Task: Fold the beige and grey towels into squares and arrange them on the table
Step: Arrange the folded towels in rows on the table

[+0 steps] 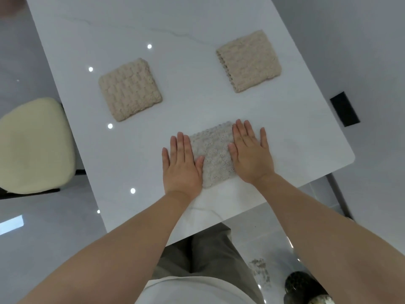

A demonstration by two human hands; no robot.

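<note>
A folded grey towel (213,151) lies as a small square near the front edge of the white table (175,40). My left hand (182,165) presses flat on its left side, fingers spread. My right hand (251,151) rests flat on its right side, fingers apart. Neither hand grips the cloth. Two beige towels sit folded into squares farther back: one beige towel (130,89) at the left, the other beige towel (249,61) at the right, its layered edge facing left.
A cream cushioned chair (32,145) stands to the left of the table. A black rectangular object (344,109) sits off the table's right edge. A dark shoe (304,286) and glossy floor show below the table's front edge.
</note>
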